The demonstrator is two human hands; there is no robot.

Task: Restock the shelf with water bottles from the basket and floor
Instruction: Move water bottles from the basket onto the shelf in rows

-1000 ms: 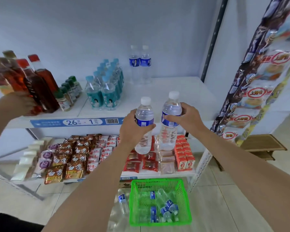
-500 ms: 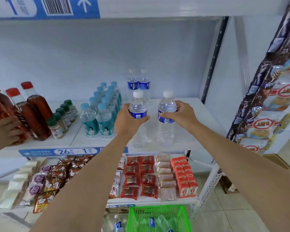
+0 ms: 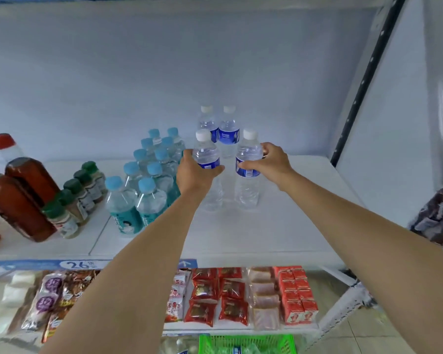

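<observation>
Reaching deep over the white shelf (image 3: 279, 238) now, both arms stretched out. Big red-capped sauce bottles (image 3: 18, 195) far left, a block of blue-capped bottles (image 3: 149, 185) just left of the action, two water bottles already standing (image 3: 219, 129) at the back wall. Left hand (image 3: 192, 172) wrapped round the label of one water bottle (image 3: 206, 159), right hand (image 3: 271, 162) curled round the label of a second water bottle (image 3: 248, 164), both upright, bases at or just above the shelf — hard to call contact. Green basket (image 3: 246, 341) waiting at the bottom edge, more bottles inside. To land this well: keep both upright, set the bases flat directly in front of the back pair, slide snug so the rows line up, labels forward, then let go gently, one at a time, watching that left elbow near the blue caps. Plenty of stock yet to shelve, by the look of it.
</observation>
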